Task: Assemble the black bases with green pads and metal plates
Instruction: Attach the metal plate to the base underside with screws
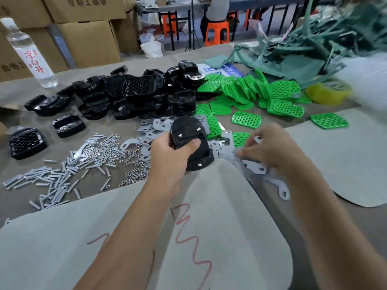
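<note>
Left hand [167,151] grips black base [189,141], thumb across it. Right hand [270,147], fingers curled, picks at metal plates [224,147]; green pads [247,120] just beyond.

The water bottle [31,57] at the far left carries a white label with red Chinese characters reading 凉白开. The cardboard boxes [83,40] behind it bear dark printed Chinese characters, too blurred and mirrored to read. A blue-and-white sign [222,71] lying far on the table, between the black and green piles, has white lettering too small to make out.
</note>
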Action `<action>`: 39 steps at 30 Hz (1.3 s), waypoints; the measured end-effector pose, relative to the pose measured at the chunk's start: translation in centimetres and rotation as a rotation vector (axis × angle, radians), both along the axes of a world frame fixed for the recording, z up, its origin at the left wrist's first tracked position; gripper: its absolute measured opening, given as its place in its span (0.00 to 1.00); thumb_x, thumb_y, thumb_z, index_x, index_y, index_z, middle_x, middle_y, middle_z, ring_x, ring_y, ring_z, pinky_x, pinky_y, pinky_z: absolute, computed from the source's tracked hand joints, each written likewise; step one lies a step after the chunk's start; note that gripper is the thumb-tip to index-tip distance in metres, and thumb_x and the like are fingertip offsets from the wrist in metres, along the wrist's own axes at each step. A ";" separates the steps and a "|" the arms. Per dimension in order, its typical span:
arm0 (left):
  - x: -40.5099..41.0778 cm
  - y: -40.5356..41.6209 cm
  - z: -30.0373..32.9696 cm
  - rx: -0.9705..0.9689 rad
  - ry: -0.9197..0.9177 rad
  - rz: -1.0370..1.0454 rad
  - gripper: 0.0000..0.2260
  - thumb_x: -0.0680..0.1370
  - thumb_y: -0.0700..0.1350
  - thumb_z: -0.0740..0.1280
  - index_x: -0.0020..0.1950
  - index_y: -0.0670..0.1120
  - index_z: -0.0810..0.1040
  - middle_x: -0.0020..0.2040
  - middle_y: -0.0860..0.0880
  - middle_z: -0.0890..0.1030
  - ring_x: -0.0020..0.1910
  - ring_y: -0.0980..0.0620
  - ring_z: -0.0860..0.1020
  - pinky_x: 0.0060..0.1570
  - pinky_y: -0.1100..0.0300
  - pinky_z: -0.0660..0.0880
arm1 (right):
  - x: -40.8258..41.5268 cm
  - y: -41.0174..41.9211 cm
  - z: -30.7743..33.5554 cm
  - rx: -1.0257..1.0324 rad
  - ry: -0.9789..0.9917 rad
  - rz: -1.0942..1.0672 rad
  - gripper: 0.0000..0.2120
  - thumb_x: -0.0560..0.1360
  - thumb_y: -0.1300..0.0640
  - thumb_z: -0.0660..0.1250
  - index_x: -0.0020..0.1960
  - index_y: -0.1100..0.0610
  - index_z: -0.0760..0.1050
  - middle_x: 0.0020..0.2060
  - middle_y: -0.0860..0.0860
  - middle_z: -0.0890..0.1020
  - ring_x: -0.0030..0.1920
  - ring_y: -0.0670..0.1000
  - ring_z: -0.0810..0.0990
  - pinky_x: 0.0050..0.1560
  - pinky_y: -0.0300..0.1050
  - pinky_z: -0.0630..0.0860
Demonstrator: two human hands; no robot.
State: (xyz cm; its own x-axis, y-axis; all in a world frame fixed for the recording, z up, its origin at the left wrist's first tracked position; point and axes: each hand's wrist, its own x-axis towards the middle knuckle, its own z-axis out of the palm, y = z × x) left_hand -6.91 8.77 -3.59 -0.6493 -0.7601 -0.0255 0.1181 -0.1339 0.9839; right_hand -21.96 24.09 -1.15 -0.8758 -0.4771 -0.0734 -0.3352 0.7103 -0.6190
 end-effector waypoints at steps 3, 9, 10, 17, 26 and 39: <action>0.2 -0.5 0.2 -0.007 0.005 0.050 0.11 0.75 0.32 0.74 0.46 0.48 0.85 0.42 0.49 0.88 0.40 0.50 0.87 0.35 0.56 0.82 | 0.1 -2.5 0.1 -0.062 0.098 0.074 0.11 0.69 0.54 0.83 0.35 0.54 0.81 0.38 0.53 0.82 0.43 0.53 0.82 0.31 0.39 0.68; 2.3 -3.0 0.6 0.000 0.002 0.152 0.11 0.75 0.32 0.74 0.47 0.48 0.85 0.43 0.49 0.88 0.43 0.48 0.87 0.39 0.53 0.84 | -0.6 -4.9 2.8 -0.259 0.135 0.122 0.08 0.80 0.63 0.67 0.58 0.55 0.75 0.43 0.49 0.76 0.37 0.48 0.73 0.36 0.44 0.69; 2.8 -3.6 0.6 0.022 -0.007 0.162 0.11 0.75 0.31 0.73 0.47 0.48 0.85 0.43 0.49 0.88 0.42 0.48 0.87 0.37 0.54 0.83 | -0.4 -5.2 3.1 -0.297 0.085 0.143 0.14 0.79 0.68 0.62 0.61 0.53 0.73 0.43 0.50 0.74 0.36 0.48 0.71 0.33 0.44 0.68; 6.2 -7.4 1.0 0.159 -0.064 0.223 0.10 0.75 0.31 0.71 0.48 0.45 0.84 0.41 0.45 0.88 0.39 0.45 0.87 0.36 0.50 0.84 | 5.4 -11.0 3.4 -0.983 -0.274 0.341 0.25 0.77 0.76 0.67 0.65 0.51 0.70 0.62 0.59 0.79 0.54 0.47 0.87 0.60 0.44 0.82; 6.6 -8.4 0.3 0.214 -0.049 0.143 0.08 0.78 0.33 0.67 0.52 0.44 0.81 0.39 0.47 0.87 0.37 0.49 0.87 0.46 0.47 0.84 | 7.7 -13.9 -2.3 -1.058 -0.464 0.290 0.10 0.74 0.72 0.74 0.45 0.57 0.84 0.58 0.55 0.85 0.60 0.48 0.84 0.58 0.40 0.79; 6.7 -8.6 -0.2 0.182 -0.066 0.156 0.08 0.79 0.34 0.67 0.52 0.44 0.82 0.40 0.48 0.87 0.38 0.51 0.87 0.40 0.53 0.85 | 6.1 -13.0 -2.5 -0.663 -0.020 0.317 0.09 0.81 0.59 0.70 0.47 0.48 0.86 0.30 0.46 0.72 0.29 0.46 0.64 0.30 0.39 0.63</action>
State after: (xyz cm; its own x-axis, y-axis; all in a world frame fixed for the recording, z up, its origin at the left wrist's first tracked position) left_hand -0.21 0.20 -3.74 -0.5164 -0.8303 -0.2097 0.0872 -0.2945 0.9517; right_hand -15.81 11.14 -3.67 -0.6898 -0.6571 0.3038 -0.4462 0.0555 -0.8932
